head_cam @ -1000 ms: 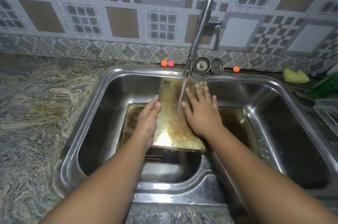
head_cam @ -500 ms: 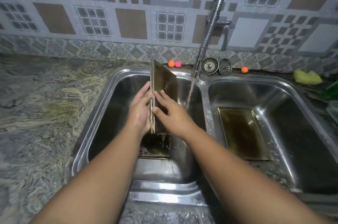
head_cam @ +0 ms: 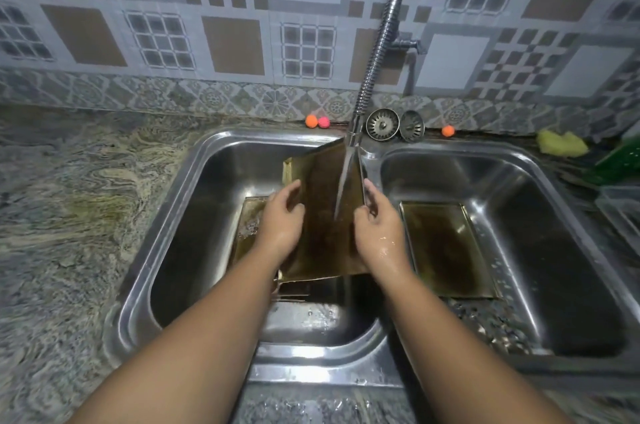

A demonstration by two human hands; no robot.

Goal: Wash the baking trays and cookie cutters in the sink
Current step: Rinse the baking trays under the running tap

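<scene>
Patterned wall tiles back a marbled stone counter (head_cam: 69,198) holding a steel double sink (head_cam: 194,181). Over the left basin, a stained baking tray (head_cam: 325,215) is held tilted under running water (head_cam: 343,181) from a spring faucet (head_cam: 377,52). The left hand (head_cam: 280,222) has its grip curled round the tray's left edge; the right hand (head_cam: 377,233) has its grip on the right edge. A second tray (head_cam: 247,226) lies beneath in the left basin and a third tray (head_cam: 446,250) lies flat in the right basin.

left basin (head_cam: 204,215): held tray (head_cam: 325,215), faucet hose (head_cam: 381,42) block | right basin (head_cam: 554,267): open above flat tray (head_cam: 446,247)
</scene>
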